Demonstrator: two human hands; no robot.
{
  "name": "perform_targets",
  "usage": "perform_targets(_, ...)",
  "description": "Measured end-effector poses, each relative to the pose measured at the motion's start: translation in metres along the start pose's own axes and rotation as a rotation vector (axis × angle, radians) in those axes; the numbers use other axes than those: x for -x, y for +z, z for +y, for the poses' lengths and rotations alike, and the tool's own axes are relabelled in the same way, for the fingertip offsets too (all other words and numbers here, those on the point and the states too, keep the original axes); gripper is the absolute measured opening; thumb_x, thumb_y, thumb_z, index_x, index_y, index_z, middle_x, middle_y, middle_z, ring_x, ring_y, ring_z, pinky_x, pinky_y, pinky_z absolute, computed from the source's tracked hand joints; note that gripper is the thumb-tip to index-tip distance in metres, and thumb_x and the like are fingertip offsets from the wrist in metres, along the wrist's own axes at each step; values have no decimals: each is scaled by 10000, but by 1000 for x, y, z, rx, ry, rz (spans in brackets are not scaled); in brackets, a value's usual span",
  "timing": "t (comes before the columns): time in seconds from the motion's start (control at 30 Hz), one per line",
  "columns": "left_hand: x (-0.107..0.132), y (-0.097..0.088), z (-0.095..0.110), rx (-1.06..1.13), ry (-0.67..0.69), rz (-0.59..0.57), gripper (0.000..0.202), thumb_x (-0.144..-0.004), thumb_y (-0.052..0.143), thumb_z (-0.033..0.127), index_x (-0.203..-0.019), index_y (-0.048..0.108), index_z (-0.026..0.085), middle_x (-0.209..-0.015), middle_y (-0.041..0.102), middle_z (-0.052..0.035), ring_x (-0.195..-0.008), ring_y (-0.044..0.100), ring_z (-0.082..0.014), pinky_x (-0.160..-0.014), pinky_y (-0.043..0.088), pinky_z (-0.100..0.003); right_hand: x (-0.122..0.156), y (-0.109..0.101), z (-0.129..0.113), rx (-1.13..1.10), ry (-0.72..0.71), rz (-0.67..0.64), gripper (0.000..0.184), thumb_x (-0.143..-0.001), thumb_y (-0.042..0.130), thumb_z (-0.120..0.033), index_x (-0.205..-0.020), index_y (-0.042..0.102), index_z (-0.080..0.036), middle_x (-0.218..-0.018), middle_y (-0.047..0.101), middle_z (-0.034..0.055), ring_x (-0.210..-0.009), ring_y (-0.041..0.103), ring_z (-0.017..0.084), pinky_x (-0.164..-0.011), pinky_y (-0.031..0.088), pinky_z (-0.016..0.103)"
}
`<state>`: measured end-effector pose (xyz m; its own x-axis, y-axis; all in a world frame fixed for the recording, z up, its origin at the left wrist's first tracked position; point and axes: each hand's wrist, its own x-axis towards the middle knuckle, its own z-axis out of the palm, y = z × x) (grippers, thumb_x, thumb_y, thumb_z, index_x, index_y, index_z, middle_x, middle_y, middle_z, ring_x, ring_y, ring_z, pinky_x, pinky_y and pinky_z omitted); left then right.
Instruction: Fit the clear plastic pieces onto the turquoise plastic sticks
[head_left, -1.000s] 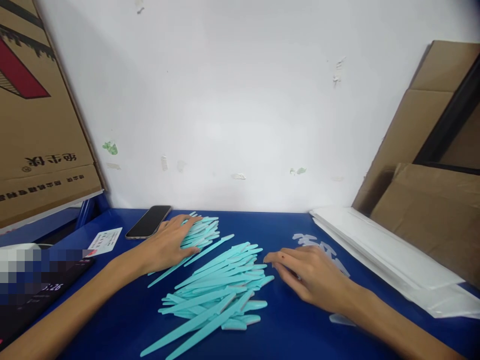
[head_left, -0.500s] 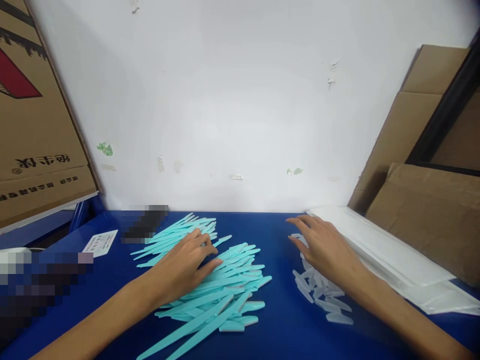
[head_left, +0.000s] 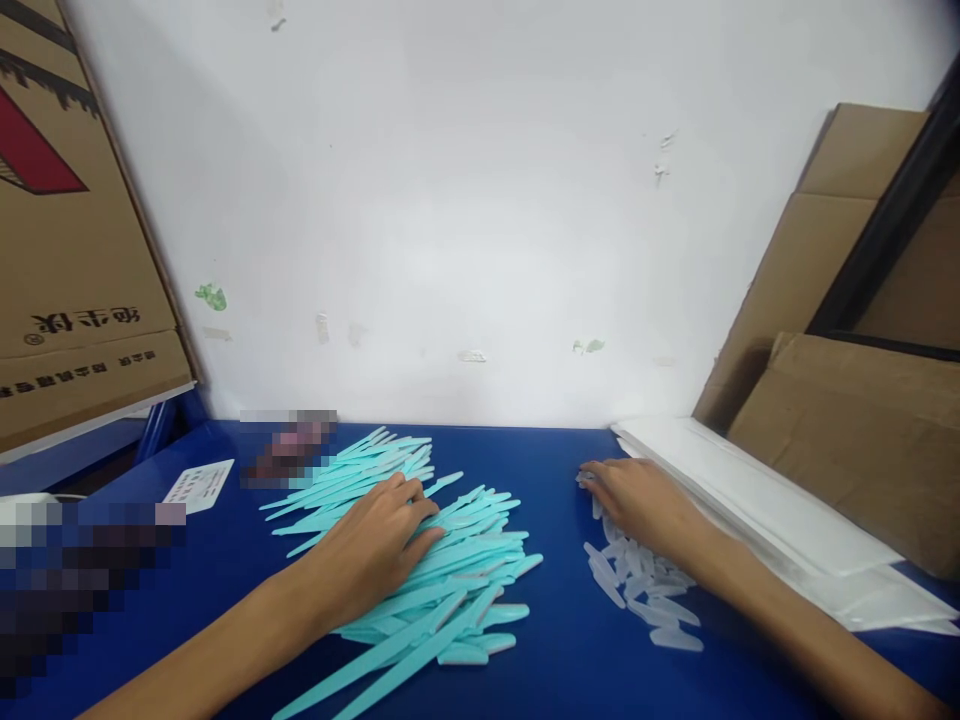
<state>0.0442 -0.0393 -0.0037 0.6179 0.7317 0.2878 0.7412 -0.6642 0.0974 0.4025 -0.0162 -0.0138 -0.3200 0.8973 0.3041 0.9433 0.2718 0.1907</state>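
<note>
A heap of long turquoise plastic sticks [head_left: 465,570] lies on the blue table [head_left: 555,660], with a second bunch of them [head_left: 352,465] behind it. My left hand [head_left: 375,550] lies flat on the heap, fingers stretched out. To the right sits a small pile of clear plastic caps [head_left: 645,595]. My right hand [head_left: 637,500] rests at the far end of that pile, fingers curled down onto the caps; whether it holds one is hidden.
A white wall closes the back. A printed cardboard box [head_left: 67,250] leans at the left, brown cardboard sheets [head_left: 855,420] at the right over flat white sheets [head_left: 757,510]. A small white card [head_left: 199,485] and blurred dark items lie at the left.
My left hand slid from the rear bunch of sticks onto the front heap. My right hand moved back and right onto the far end of the clear caps and curled its fingers.
</note>
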Motion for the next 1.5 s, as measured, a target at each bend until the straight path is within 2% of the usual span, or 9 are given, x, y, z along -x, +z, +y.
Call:
perform_targets(0.17, 0, 0, -2, 64, 2, 36, 310, -1032, 448, 393, -1041, 697, 207, -984, 674, -72, -923, 623, -248, -851, 502, -405, -1, -2, -5, -44, -40, 8, 293, -1000, 470, -227, -1143, 723, -188, -949, 778, 113, -842, 749, 263, -720, 548, 339)
perform_targets(0.3, -3, -7, 1, 112, -103, -70, 320, -1027, 431, 416, -1032, 667, 201, -974, 664, -75, -927, 604, -254, -758, 486, -355, -3, -3, -8, -68, -47, 11, 283, -995, 470, -192, -1111, 728, -177, -914, 765, 110, -794, 741, 243, -650, 514, 293)
perform_targets(0.43, -4, -8, 0, 145, -167, -116, 283, -1020, 425, 405, -982, 625, 208, -945, 645, -58, -920, 584, -254, -761, 456, -350, -4, -5, -10, -77, -42, 14, 269, -998, 469, -173, -1068, 728, -179, -865, 743, 98, -719, 718, 229, -574, 453, 277)
perform_targets(0.6, -3, -5, -2, 187, -163, -83, 267, -1004, 441, 421, -907, 590, 222, -877, 629, -35, -852, 577, -235, -698, 429, -316, -3, -4, -10, -88, -55, 37, 247, -1003, 470, -176, -1042, 714, -182, -834, 715, 84, -696, 692, 213, -576, 420, 276)
perform_targets(0.77, -1, -7, -1, 189, -142, -54, 264, -1004, 458, 417, -875, 574, 218, -855, 629, -25, -821, 572, -219, -707, 430, -317, -3, -2, -7, -90, -54, 44, 214, -976, 506, -136, -995, 712, -193, -856, 709, 72, -681, 676, 206, -560, 403, 277)
perform_targets(0.9, -2, -5, -2, 176, -110, -11, 270, -1019, 439, 404, -890, 585, 217, -854, 637, -27, -815, 573, -220, -714, 435, -325, -5, -5, -4, -102, -33, 51, 225, -982, 502, -137, -1025, 716, -189, -910, 726, 82, -738, 704, 227, -578, 445, 283)
perform_targets(1.07, -5, -7, -1, 169, -128, 1, 292, -1038, 399, 413, -929, 591, 223, -896, 651, -33, -857, 579, -236, -724, 431, -337, -4, -11, -4, -129, -17, 80, 272, -1033, 451, -230, -1127, 702, -184, -1056, 728, 102, -822, 725, 241, -627, 508, 304)
perform_targets(1.3, -5, -13, 5, 162, -153, -24, 273, -1037, 397, 399, -937, 581, 223, -897, 651, -26, -881, 581, -245, -830, 433, -397, 0, -23, -19, -209, -65, 109, 292, -1051, 417, -273, -1190, 667, -214, -1089, 704, 78, -770, 711, 218, -602, 510, 311)
perform_targets(1.5, -5, -12, 7, 175, -181, -31, 297, -1043, 370, 429, -975, 577, 227, -932, 631, -36, -840, 580, -234, -721, 425, -357, 4, -34, -38, -459, -99, 120, 281, -1062, 421, -299, -1201, 662, -262, -1012, 682, 41, -773, 675, 183, -668, 510, 317)
